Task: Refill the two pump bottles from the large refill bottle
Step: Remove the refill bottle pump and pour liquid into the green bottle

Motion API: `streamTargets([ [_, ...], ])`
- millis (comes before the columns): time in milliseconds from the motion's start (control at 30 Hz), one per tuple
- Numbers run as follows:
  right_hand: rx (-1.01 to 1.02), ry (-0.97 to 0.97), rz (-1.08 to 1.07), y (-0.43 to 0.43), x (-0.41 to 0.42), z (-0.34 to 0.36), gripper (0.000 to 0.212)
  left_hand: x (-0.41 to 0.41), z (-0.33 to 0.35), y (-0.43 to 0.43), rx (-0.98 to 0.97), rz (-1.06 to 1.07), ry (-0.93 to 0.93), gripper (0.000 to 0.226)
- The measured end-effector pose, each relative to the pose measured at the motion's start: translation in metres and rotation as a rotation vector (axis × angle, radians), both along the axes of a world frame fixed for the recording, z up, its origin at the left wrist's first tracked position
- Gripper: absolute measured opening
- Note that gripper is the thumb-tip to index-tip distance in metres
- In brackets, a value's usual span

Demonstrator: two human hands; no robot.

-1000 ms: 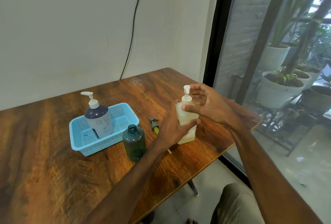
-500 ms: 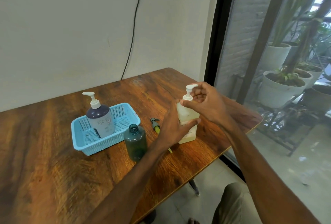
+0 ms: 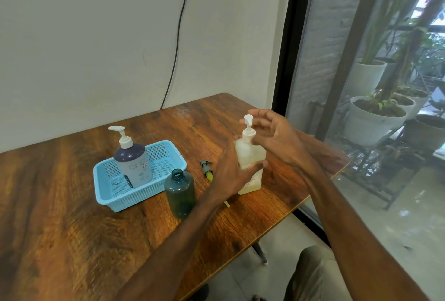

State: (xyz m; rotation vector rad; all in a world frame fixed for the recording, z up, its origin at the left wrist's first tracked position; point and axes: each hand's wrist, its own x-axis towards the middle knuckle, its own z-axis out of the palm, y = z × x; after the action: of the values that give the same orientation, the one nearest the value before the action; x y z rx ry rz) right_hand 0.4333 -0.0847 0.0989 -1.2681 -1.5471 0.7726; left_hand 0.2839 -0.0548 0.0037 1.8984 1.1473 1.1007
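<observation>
A pale yellow pump bottle (image 3: 248, 154) stands near the table's right edge, its white pump (image 3: 248, 122) still in the neck. My left hand (image 3: 230, 173) grips the bottle's body from the left. My right hand (image 3: 277, 137) hovers around the pump with fingers spread, thumb close to the white collar. A small teal bottle (image 3: 180, 192) stands open with no cap, left of my left wrist. Its loose pump (image 3: 207, 169) lies on the table behind it. The large purple refill bottle (image 3: 133, 162) with a white pump stands in a blue basket (image 3: 134, 198).
The wooden table (image 3: 72, 228) ends close to the right of the pale bottle. A glass wall with potted plants (image 3: 375, 118) behind it runs along the right. A black cable (image 3: 177, 36) hangs down the wall behind the table.
My right hand closed around the pump half a second ago and has now spread its fingers again. The pump nozzle has turned. My left hand keeps its grip on the bottle.
</observation>
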Motion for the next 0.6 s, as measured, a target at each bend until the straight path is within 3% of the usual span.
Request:
streamTargets([
  [167,0.073,-0.033,-0.139,-0.0031,-0.0076,-0.006,0.065,-0.0002,-0.0002,0.0003,0.008,-0.003,0.008,0.094],
  [300,-0.008,0.083,0.01,-0.0024,-0.0032,-0.0065,0.063,0.0001,-0.0027,0.0014,-0.009,0.005,0.009,0.095],
  [467,0.089,-0.127,-0.121,-0.0068,-0.0039,-0.0075,0.057,0.0004,-0.0023,0.0018,-0.014,-0.008,0.019,0.097],
  [600,0.12,-0.148,-0.175,-0.0087,-0.0031,-0.0086,0.047,0.0003,-0.0012,0.0008,0.003,-0.005,0.011,0.095],
])
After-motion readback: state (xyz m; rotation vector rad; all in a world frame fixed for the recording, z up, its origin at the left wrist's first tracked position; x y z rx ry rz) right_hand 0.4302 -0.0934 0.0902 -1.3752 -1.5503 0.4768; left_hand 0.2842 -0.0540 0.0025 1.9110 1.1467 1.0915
